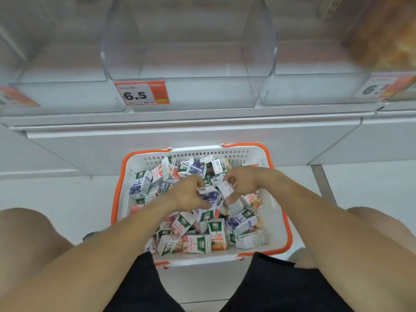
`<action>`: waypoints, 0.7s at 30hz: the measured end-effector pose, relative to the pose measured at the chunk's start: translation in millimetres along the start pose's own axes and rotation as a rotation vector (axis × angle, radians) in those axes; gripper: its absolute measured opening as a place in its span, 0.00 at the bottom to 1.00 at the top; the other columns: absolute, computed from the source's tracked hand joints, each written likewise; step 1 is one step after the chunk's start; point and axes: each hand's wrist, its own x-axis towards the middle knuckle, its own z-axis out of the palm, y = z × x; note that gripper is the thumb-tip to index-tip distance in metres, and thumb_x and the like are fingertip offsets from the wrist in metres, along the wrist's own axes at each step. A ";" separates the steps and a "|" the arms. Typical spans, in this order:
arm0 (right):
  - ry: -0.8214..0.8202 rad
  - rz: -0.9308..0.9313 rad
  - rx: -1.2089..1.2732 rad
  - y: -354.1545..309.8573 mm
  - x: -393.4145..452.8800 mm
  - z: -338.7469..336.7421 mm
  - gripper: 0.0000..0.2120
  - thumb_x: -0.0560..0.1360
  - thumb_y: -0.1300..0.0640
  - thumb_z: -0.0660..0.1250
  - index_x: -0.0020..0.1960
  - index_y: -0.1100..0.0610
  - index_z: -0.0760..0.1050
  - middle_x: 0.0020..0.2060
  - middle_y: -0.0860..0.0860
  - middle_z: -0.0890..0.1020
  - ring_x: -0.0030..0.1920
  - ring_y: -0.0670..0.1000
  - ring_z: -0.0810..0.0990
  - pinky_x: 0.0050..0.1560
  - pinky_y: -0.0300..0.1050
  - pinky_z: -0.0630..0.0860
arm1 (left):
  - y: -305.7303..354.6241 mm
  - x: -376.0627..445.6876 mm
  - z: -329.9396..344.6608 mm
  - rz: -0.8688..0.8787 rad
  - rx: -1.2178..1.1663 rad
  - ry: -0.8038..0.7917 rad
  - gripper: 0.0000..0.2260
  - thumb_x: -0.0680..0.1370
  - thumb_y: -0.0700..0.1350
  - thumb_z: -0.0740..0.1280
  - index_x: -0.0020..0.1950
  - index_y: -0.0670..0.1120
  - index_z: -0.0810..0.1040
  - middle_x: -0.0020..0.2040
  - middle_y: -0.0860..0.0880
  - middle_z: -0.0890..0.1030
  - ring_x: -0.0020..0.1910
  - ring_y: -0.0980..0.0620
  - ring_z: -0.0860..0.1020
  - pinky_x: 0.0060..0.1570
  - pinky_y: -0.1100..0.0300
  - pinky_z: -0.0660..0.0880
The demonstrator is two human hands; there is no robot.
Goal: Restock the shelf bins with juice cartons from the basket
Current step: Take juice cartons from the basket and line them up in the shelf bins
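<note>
White plastic basket (135,167) with orange rim sits on the floor below the shelf, heaped with juice cartons (195,239). Left hand (186,192) curls round a blueberry carton (210,195) — right hand (244,182) pinches a white carton (226,189) just beside it. Clear shelf bins (189,52) stand above, price tag (141,93) reading 6.5.

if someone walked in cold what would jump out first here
A white basket with an orange rim sits on the floor, heaped with small juice cartons. Over its middle the left hand and right hand each grip a carton. Above, the clear shelf bins look empty, with a price tag reading 6.5 in front.
</note>
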 end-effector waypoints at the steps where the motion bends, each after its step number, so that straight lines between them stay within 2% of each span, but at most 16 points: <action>1: 0.023 -0.031 0.061 -2.5 -9.2 -12.7 0.36 0.66 0.41 0.78 0.68 0.52 0.71 0.66 0.50 0.75 0.63 0.53 0.75 0.64 0.51 0.73 | 4.3 -6.4 -16.7 0.000 -0.020 -0.001 0.25 0.71 0.54 0.77 0.61 0.50 0.69 0.53 0.50 0.77 0.48 0.53 0.77 0.46 0.58 0.73; 3: 0.062 -0.081 0.234 -7.3 -27.9 -35.2 0.36 0.67 0.46 0.79 0.71 0.52 0.70 0.70 0.51 0.73 0.65 0.51 0.75 0.58 0.42 0.76 | 11.9 -21.6 -54.4 0.027 -0.025 0.024 0.29 0.72 0.56 0.76 0.67 0.47 0.69 0.58 0.50 0.77 0.53 0.51 0.78 0.51 0.58 0.74; 4: 0.070 -0.104 0.328 -10.8 -37.2 -44.0 0.37 0.67 0.49 0.80 0.72 0.52 0.69 0.70 0.51 0.73 0.63 0.50 0.76 0.53 0.38 0.77 | 15.1 -30.5 -73.8 0.046 -0.021 0.053 0.30 0.72 0.57 0.76 0.68 0.47 0.70 0.56 0.50 0.78 0.53 0.52 0.79 0.51 0.59 0.74; 5: 0.075 -0.133 0.417 -15.2 -46.2 -50.4 0.37 0.68 0.51 0.80 0.73 0.52 0.68 0.71 0.52 0.73 0.61 0.51 0.78 0.50 0.37 0.78 | 17.9 -39.6 -92.0 0.068 -0.024 0.085 0.29 0.71 0.57 0.75 0.67 0.47 0.72 0.51 0.51 0.80 0.47 0.54 0.81 0.47 0.62 0.75; 7: 0.075 -0.247 0.631 -24.7 -56.4 -56.0 0.33 0.70 0.58 0.78 0.72 0.56 0.69 0.67 0.56 0.77 0.58 0.54 0.83 0.51 0.44 0.81 | 19.8 -57.1 -120.2 0.125 -0.084 0.141 0.21 0.72 0.57 0.75 0.57 0.47 0.77 0.40 0.48 0.82 0.34 0.55 0.82 0.35 0.61 0.78; 8: 0.055 -0.325 0.764 -29.1 -59.7 -57.3 0.30 0.70 0.61 0.76 0.70 0.58 0.70 0.63 0.58 0.80 0.57 0.56 0.83 0.52 0.46 0.82 | 19.2 -62.8 -129.4 0.156 -0.141 0.164 0.18 0.72 0.57 0.75 0.53 0.46 0.79 0.39 0.44 0.82 0.32 0.53 0.82 0.32 0.59 0.79; 10: 0.023 -0.456 0.996 -41.8 -63.7 -58.1 0.25 0.71 0.64 0.73 0.66 0.60 0.71 0.57 0.62 0.83 0.56 0.58 0.83 0.54 0.48 0.82 | 12.0 -73.6 -142.2 0.196 -0.279 0.214 0.16 0.73 0.57 0.73 0.48 0.45 0.81 0.40 0.41 0.84 0.35 0.50 0.82 0.31 0.59 0.78; 12: 0.045 -0.539 1.164 -58.0 -63.9 -58.3 0.20 0.72 0.65 0.72 0.63 0.62 0.73 0.53 0.62 0.84 0.53 0.57 0.84 0.52 0.49 0.82 | 2.2 -80.9 -153.1 0.195 -0.391 0.215 0.24 0.72 0.62 0.70 0.48 0.40 0.80 0.41 0.41 0.85 0.38 0.51 0.83 0.35 0.60 0.77; 14: 0.122 -0.583 1.260 -72.2 -61.9 -58.6 0.16 0.73 0.63 0.68 0.60 0.65 0.74 0.48 0.59 0.85 0.50 0.55 0.84 0.49 0.47 0.82 | -5.1 -83.4 -164.9 0.184 -0.441 0.181 0.29 0.71 0.64 0.67 0.49 0.36 0.78 0.43 0.39 0.85 0.40 0.49 0.83 0.40 0.59 0.78; 18: 0.269 -0.592 1.372 -95.5 -62.5 -63.0 0.16 0.73 0.60 0.62 0.57 0.66 0.77 0.44 0.59 0.83 0.42 0.54 0.83 0.41 0.47 0.82 | -10.6 -82.9 -178.1 0.233 -0.561 0.129 0.22 0.71 0.63 0.67 0.45 0.43 0.81 0.43 0.39 0.85 0.41 0.48 0.83 0.40 0.55 0.80; 19: 0.318 -0.572 1.373 -101.2 -63.3 -65.2 0.13 0.74 0.60 0.60 0.54 0.65 0.78 0.44 0.59 0.82 0.41 0.54 0.82 0.40 0.47 0.82 | -11.7 -82.1 -178.3 0.248 -0.559 0.095 0.21 0.72 0.62 0.68 0.46 0.44 0.81 0.44 0.39 0.85 0.43 0.46 0.84 0.41 0.54 0.82; 21: 0.428 -0.508 1.340 -112.9 -64.9 -70.2 0.10 0.77 0.64 0.58 0.50 0.62 0.78 0.42 0.59 0.82 0.41 0.55 0.81 0.40 0.49 0.82 | -12.9 -79.4 -176.7 0.275 -0.576 0.027 0.22 0.72 0.58 0.70 0.54 0.40 0.78 0.48 0.39 0.86 0.49 0.43 0.85 0.44 0.51 0.84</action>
